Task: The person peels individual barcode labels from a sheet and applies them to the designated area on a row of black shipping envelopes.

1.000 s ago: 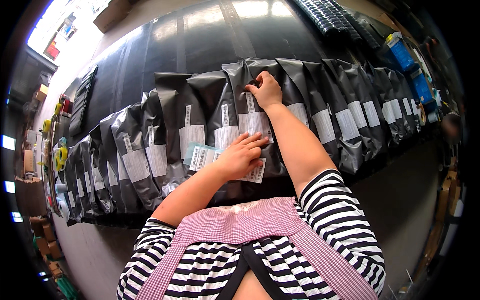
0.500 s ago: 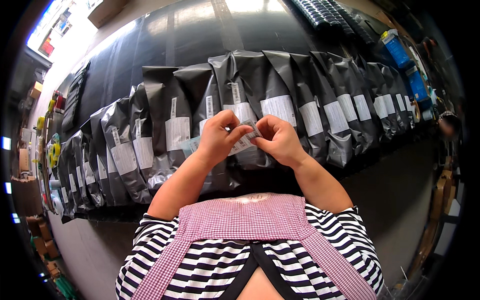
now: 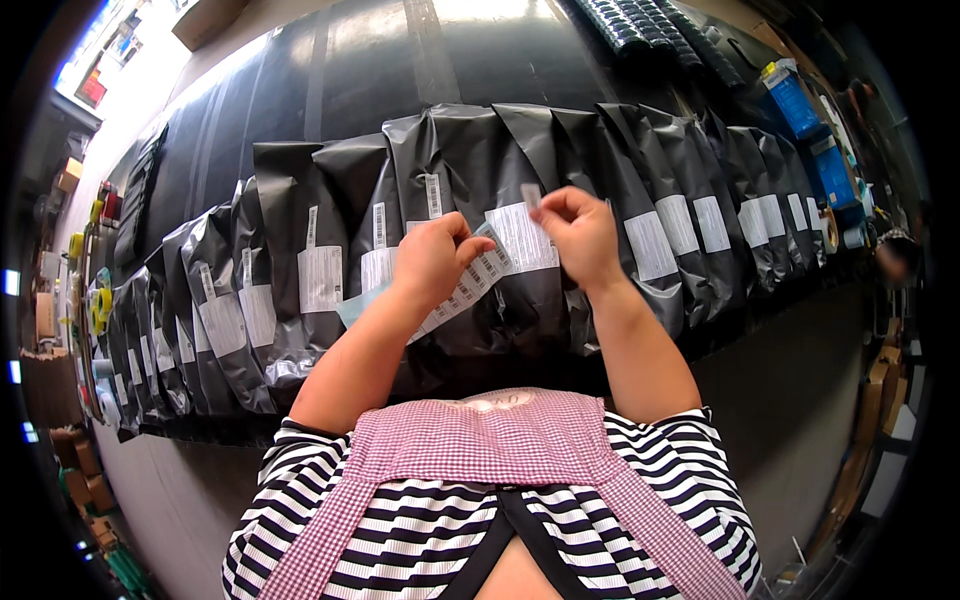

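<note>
My left hand (image 3: 432, 262) is closed on a strip of barcode stickers (image 3: 478, 282), whose light blue backing shows on both sides of the wrist. Up and to the right, my right hand (image 3: 582, 238) pinches a small white sticker (image 3: 531, 195), apart from the strip. Just behind both hands stands a grey plastic mailer bag (image 3: 535, 150) with a large white shipping label (image 3: 520, 238). Left of it, another grey mailer bag (image 3: 408, 150) bears a narrow barcode sticker (image 3: 433, 196) above its label.
Several more grey mailer bags (image 3: 290, 190) stand in a curved row along the black table (image 3: 380, 60). Black rolled material (image 3: 625, 30) lies at the far right, near blue containers (image 3: 793, 100). Rolls of tape (image 3: 101, 290) hang at the left edge.
My right hand has moved up and right, away from the strip, with a small sticker in its fingers. My left hand keeps the strip. The bags sit slightly further left in view.
</note>
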`<state>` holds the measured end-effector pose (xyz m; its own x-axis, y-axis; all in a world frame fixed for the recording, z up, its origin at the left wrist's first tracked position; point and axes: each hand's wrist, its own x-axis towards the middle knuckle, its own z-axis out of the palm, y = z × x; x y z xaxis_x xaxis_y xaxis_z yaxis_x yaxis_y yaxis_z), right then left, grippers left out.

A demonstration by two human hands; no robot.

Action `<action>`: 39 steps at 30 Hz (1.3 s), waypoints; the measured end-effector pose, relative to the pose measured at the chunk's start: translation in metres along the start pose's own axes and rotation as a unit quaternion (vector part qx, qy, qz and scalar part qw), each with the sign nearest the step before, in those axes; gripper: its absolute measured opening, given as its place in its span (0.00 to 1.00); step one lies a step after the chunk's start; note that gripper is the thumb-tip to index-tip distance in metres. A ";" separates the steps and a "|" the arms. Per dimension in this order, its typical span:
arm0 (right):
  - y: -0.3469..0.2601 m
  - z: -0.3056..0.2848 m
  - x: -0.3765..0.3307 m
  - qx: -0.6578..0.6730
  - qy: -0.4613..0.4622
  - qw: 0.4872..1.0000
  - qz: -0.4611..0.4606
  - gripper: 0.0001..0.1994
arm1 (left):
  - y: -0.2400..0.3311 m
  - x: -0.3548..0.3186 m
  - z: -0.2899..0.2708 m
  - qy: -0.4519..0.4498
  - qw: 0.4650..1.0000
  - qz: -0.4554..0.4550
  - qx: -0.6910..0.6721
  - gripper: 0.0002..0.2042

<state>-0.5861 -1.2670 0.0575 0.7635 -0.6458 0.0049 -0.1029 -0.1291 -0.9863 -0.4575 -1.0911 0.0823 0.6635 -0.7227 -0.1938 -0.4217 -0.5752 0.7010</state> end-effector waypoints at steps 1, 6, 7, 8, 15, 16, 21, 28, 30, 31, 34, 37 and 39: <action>-0.005 -0.003 0.016 0.035 -0.007 0.999 0.007 0.04 | 0.001 0.002 0.004 0.002 1.000 -0.006 -0.002 0.16; 0.036 0.004 0.071 0.014 -0.098 0.995 0.013 0.06 | 0.006 0.005 0.064 -0.148 0.926 0.346 0.018 0.15; 0.037 0.007 0.076 -0.029 -0.101 0.994 0.007 0.06 | 0.006 0.003 0.070 -0.173 0.933 0.313 0.041 0.16; 0.040 0.009 0.077 -0.078 -0.082 0.994 -0.002 0.06 | -0.001 0.005 0.073 -0.170 0.929 0.328 0.041 0.15; 0.042 0.016 0.077 -0.082 -0.066 0.994 0.012 0.17 | -0.011 0.008 0.074 -0.176 0.923 0.341 0.030 0.13; 0.042 0.016 0.078 -0.101 -0.069 0.992 0.010 0.19 | -0.010 0.008 0.073 -0.175 0.923 0.341 0.029 0.13; 0.044 0.019 0.076 -0.154 -0.070 0.985 -0.021 0.19 | -0.011 0.009 0.073 -0.176 0.925 0.335 0.023 0.13; 0.050 0.023 0.069 -0.302 -0.056 0.944 -0.119 0.21 | -0.012 0.010 0.073 -0.180 0.923 0.340 0.024 0.12; 0.045 0.024 0.068 -0.330 -0.051 0.932 -0.139 0.22 | -0.017 0.012 0.078 -0.157 0.924 0.350 0.002 0.14; 0.043 0.025 0.066 -0.311 -0.044 0.942 -0.122 0.21 | -0.018 0.011 0.080 -0.156 0.924 0.349 0.000 0.14; 0.043 0.025 0.065 -0.277 -0.030 0.956 -0.095 0.21 | -0.018 0.012 0.080 -0.145 0.923 0.356 0.002 0.14; 0.045 0.026 0.065 -0.270 -0.023 0.959 -0.083 0.22 | -0.013 0.011 0.074 -0.180 0.925 0.335 0.001 0.13; 0.046 0.026 0.065 -0.277 -0.024 0.957 -0.083 0.22 | -0.012 0.011 0.071 -0.190 0.923 0.333 0.005 0.13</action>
<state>-0.5244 -1.2951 0.0086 0.8258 -0.5482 0.1327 -0.2903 -0.6148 -0.7334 -0.4891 -1.1199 0.0227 -0.0097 -0.9987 0.0502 -0.6644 0.0440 0.7461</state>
